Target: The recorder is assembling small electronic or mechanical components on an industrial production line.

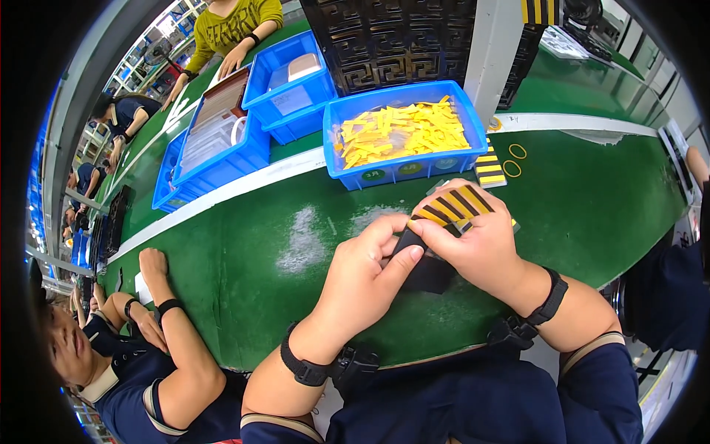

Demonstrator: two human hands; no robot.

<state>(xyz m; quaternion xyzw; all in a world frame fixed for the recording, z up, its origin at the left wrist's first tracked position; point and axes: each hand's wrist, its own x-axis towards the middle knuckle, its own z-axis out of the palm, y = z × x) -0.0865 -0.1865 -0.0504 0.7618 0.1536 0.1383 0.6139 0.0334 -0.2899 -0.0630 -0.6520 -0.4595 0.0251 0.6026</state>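
Green tabletop lies beneath the black piece between both hands.

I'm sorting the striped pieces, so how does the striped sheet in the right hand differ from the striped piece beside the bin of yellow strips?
The striped sheet is held up in the right hand; the striped piece lies on the green table. The sheet's stripes slant in this view, while the piece's run nearly level. Both share yellow-and-black stripes.
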